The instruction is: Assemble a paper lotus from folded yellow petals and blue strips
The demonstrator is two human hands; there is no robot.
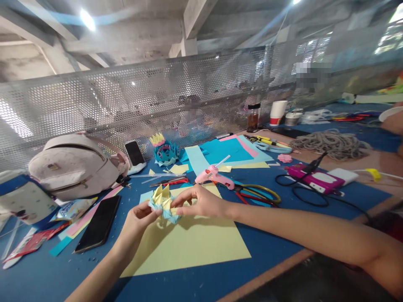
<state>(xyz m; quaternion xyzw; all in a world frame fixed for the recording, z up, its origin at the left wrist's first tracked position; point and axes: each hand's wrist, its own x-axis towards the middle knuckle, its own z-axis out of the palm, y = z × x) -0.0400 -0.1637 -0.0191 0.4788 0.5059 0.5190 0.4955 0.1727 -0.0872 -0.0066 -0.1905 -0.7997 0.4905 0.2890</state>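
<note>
A small folded-paper flower [162, 203], yellow on top with light blue lower petals, is held above a yellow paper sheet [195, 245]. My left hand [143, 216] pinches its left side between thumb and fingers. On its right side, the thumb and fingers of my right hand [197, 202] close on the flower's edge. Just behind my right hand lies a pink glue gun [214, 177], with red-handled scissors [176, 181] to its left. A larger blue paper flower [166, 154] with a pink and yellow top stands farther back.
Left are a backpack [72, 165], a mug [28, 201] and a black phone [99, 224]. Blue sheets [223, 150] lie behind the glue gun. To the right are yellow-handled scissors [261, 191], a magenta device [315, 178], cables and grey rope [330, 143]. A mesh panel [135, 107] stands behind.
</note>
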